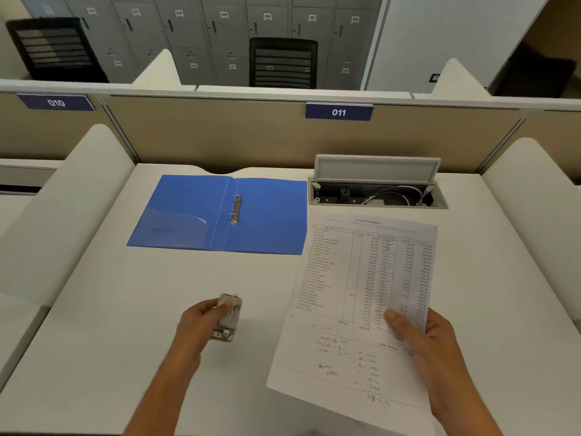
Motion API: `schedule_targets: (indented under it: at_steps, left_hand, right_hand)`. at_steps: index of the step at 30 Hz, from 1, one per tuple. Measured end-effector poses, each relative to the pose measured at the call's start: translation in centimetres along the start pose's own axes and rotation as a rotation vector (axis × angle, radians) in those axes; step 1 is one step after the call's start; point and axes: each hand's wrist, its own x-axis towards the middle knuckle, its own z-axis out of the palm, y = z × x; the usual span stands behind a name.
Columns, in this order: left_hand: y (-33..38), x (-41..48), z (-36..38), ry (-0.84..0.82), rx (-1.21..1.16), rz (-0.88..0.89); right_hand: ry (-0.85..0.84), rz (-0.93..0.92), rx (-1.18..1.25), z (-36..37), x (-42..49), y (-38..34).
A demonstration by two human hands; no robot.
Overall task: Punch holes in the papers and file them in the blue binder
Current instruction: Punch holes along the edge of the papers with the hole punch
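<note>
The blue binder (188, 212) lies open and flat at the back left of the white desk, its metal rings (235, 209) bare in the middle. My left hand (201, 325) grips a small grey hole punch (229, 316) just above the desk, in front of the binder. My right hand (421, 338) holds a printed sheet of paper (355, 297) with a table and handwritten notes, lifted at the right, thumb on top. I cannot tell whether more sheets lie under it.
A cable box (377, 193) with its lid raised sits in the desk behind the paper. A beige partition (220, 133) labelled 011 closes the back. White side dividers (78, 199) flank the desk (125, 341).
</note>
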Motion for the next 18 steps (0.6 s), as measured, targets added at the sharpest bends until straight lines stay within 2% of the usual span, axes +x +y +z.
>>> schedule_targets:
  at_steps: [5, 9, 15, 18]
  left_hand:
    - [-2.5, 2.1, -1.1, 0.024, 0.073, -0.053]
    - [-3.9, 2.6, -1.2, 0.081, 0.201, -0.029]
    - [-5.0, 2.6, -1.2, 0.155, 0.230, -0.027]
    - [-5.0, 2.3, -0.9, 0.210, 0.367, 0.019]
  right_hand:
    - [0.025, -0.008, -0.015, -1.0, 0.3, 0.1]
    - [0.074, 0.026, -0.006, -2.3, 0.5, 0.2]
    - [0.119, 0.054, 0.001, -4.0, 0.5, -0.4]
    - [0.140, 0.062, 0.053, -4.8, 0.6, -0.8]
